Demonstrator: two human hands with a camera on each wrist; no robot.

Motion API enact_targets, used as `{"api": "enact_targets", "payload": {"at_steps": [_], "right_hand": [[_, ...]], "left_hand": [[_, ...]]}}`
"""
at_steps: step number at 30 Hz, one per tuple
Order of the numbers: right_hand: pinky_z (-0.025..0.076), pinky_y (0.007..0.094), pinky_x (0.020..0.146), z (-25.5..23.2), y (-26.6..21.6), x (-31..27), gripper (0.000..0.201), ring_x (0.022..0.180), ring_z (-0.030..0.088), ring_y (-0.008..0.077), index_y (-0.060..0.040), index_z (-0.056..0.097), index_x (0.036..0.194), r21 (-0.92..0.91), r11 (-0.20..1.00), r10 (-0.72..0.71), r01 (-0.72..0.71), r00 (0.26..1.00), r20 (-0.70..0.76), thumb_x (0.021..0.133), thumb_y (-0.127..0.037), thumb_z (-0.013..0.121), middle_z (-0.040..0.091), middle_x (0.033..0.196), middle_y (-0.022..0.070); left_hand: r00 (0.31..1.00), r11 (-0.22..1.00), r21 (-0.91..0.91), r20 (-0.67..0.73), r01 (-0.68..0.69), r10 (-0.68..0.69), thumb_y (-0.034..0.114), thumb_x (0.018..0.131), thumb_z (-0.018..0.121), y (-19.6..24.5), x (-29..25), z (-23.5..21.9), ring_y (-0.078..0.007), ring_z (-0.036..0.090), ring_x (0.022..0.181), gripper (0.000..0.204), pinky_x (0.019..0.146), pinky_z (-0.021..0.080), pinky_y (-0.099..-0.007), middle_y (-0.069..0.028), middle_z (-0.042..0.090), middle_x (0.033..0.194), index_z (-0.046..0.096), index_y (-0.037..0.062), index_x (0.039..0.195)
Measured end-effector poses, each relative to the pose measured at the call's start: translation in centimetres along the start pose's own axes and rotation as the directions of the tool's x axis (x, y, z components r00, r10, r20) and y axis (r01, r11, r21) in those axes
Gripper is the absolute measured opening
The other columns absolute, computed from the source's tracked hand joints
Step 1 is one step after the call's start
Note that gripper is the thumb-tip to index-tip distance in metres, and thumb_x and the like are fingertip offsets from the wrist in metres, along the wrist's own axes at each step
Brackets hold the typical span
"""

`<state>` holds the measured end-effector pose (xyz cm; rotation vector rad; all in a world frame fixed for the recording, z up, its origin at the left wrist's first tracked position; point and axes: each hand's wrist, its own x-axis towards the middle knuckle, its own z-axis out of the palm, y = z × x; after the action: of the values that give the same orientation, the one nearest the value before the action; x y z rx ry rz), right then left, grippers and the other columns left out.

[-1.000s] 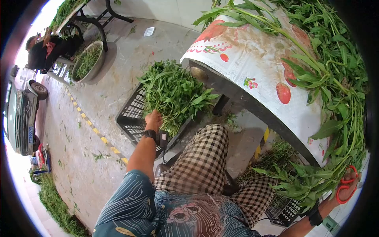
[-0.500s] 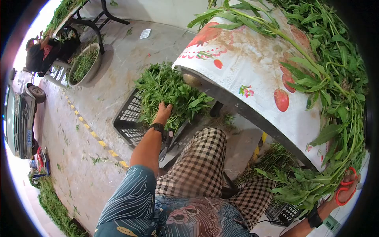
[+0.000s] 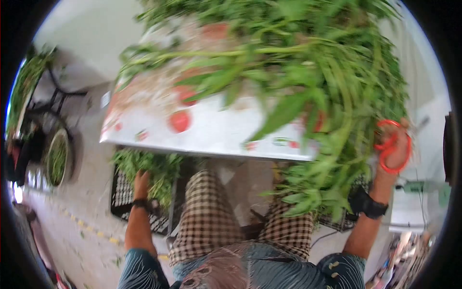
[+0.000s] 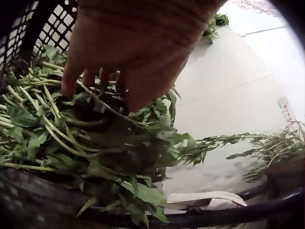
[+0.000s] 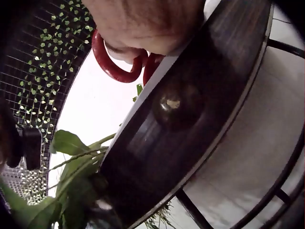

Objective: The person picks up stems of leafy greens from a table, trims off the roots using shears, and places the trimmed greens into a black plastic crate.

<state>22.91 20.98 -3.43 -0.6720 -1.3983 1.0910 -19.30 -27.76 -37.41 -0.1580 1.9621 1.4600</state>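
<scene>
Left hand (image 3: 141, 184) in crate (image 3: 117, 192), fingers bent down into greens (image 3: 161, 166); cannot tell if gripping. Right hand (image 3: 398, 150) near table (image 3: 216, 132), fingers curled round scissors (image 3: 392, 169), 2 red loops.

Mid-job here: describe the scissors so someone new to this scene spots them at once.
Start at the white-covered table and go to its right side in the head view. Beside the heaped greens is the right hand, holding the red-handled scissors. Their bright red loops set them apart from the greens and from the flat red prints on the table.
</scene>
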Motion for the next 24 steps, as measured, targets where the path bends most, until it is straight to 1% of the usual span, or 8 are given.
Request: {"api": "enact_targets", "payload": {"at_steps": [3, 8, 9, 12, 13, 16, 20, 24], "right_hand": [[0.037, 0.0230, 0.046, 2.2, -1.1, -1.0, 0.029, 0.053, 0.047, 0.0109, -0.0001, 0.046, 0.110, -0.026, 0.996, -0.083, 0.082, 0.996, -0.029, 0.086, -0.016, 0.050, 0.057, 0.067, 0.0074], [0.041, 0.0236, 0.047, 3.0, -2.1, -1.8, 0.025, 0.052, 0.050, 0.0117, 0.0005, 0.049, 0.106, 0.016, 1.000, -0.014, 0.014, 1.000, -0.018, 0.085, -0.014, 0.051, 0.058, 0.067, 0.0079], [0.042, 0.0236, 0.048, 3.1, -2.2, -1.8, 0.024, 0.052, 0.051, 0.0117, 0.0007, 0.050, 0.105, 0.041, 0.999, 0.014, -0.013, 1.000, -0.020, 0.085, -0.014, 0.051, 0.058, 0.067, 0.0079], [0.043, 0.0234, 0.048, 3.4, -2.5, -2.0, 0.024, 0.053, 0.051, 0.0116, 0.0010, 0.050, 0.105, 0.086, 0.996, 0.019, -0.018, 1.000, -0.007, 0.085, -0.013, 0.051, 0.058, 0.068, 0.0081], [0.043, 0.0226, 0.048, 3.4, -2.6, -2.0, 0.023, 0.053, 0.051, 0.0113, 0.0008, 0.050, 0.104, 0.064, 0.998, 0.004, -0.003, 1.000, -0.009, 0.084, -0.011, 0.051, 0.058, 0.069, 0.0075], [0.043, 0.0218, 0.049, 3.2, -2.7, -2.0, 0.023, 0.054, 0.051, 0.0108, 0.0005, 0.049, 0.104, -0.046, 0.998, -0.041, 0.041, 0.999, 0.004, 0.083, -0.010, 0.052, 0.057, 0.070, 0.0065], [0.045, 0.0222, 0.051, 3.4, -3.1, -2.1, 0.026, 0.054, 0.051, 0.0104, 0.0008, 0.049, 0.103, 0.071, 0.997, 0.036, -0.036, 0.999, 0.008, 0.082, -0.013, 0.054, 0.057, 0.070, 0.0063], [0.046, 0.0244, 0.051, 3.4, -3.5, -2.2, 0.027, 0.057, 0.055, 0.0123, 0.0006, 0.050, 0.104, 0.017, 0.998, 0.054, -0.053, 0.998, -0.021, 0.081, -0.013, 0.055, 0.058, 0.071, 0.0073]], "left_hand": [[0.995, 0.996, 0.065, -0.074, -0.069, 0.074, 0.033, 0.085, 0.052, 0.0, -1.3, -0.3, -0.0287, 0.033, 0.125, 0.063, 0.096, 0.030, -0.0486, -0.0115, 0.031, 0.139, 0.025, 0.0119, 0.138], [0.994, 0.995, 0.032, -0.064, -0.091, 0.093, 0.030, 0.087, 0.052, 0.4, -1.6, -0.2, -0.0229, 0.042, 0.114, 0.046, 0.087, 0.038, -0.0411, -0.0092, 0.045, 0.123, 0.043, 0.0066, 0.125], [0.987, 0.987, -0.031, -0.042, -0.156, 0.154, 0.027, 0.087, 0.054, 1.6, -3.1, 0.7, -0.0173, 0.051, 0.097, 0.038, 0.077, 0.043, -0.0343, -0.0059, 0.053, 0.108, 0.050, 0.0052, 0.117], [0.937, 0.953, -0.229, 0.243, -0.198, 0.253, 0.025, 0.086, 0.056, 1.7, -3.1, 0.8, -0.0146, 0.057, 0.084, 0.032, 0.069, 0.045, -0.0276, -0.0037, 0.058, 0.096, 0.052, 0.0050, 0.110], [0.937, 0.938, -0.256, 0.198, -0.234, 0.288, 0.024, 0.088, 0.055, 2.8, -4.8, 2.5, -0.0134, 0.057, 0.067, 0.020, 0.057, 0.048, -0.0230, -0.0020, 0.061, 0.084, 0.057, 0.0067, 0.098], [0.898, 0.950, -0.145, 0.313, -0.276, 0.308, 0.024, 0.089, 0.054, 7.0, -10.8, 6.0, -0.0132, 0.060, 0.069, 0.020, 0.060, 0.050, -0.0253, -0.0039, 0.062, 0.084, 0.057, 0.0054, 0.095], [0.768, 0.876, 0.045, 0.505, -0.480, 0.394, 0.035, 0.087, 0.057, 11.8, -16.2, 8.9, -0.0157, 0.062, 0.072, 0.035, 0.063, 0.050, -0.0279, -0.0074, 0.062, 0.079, 0.060, 0.0007, 0.091], [0.566, 0.745, -0.057, 0.613, -0.665, 0.552, 0.028, 0.088, 0.055, 20.3, -24.4, 12.8, -0.0164, 0.063, 0.072, 0.030, 0.066, 0.050, -0.0276, -0.0088, 0.064, 0.079, 0.060, -0.0011, 0.086]]}}
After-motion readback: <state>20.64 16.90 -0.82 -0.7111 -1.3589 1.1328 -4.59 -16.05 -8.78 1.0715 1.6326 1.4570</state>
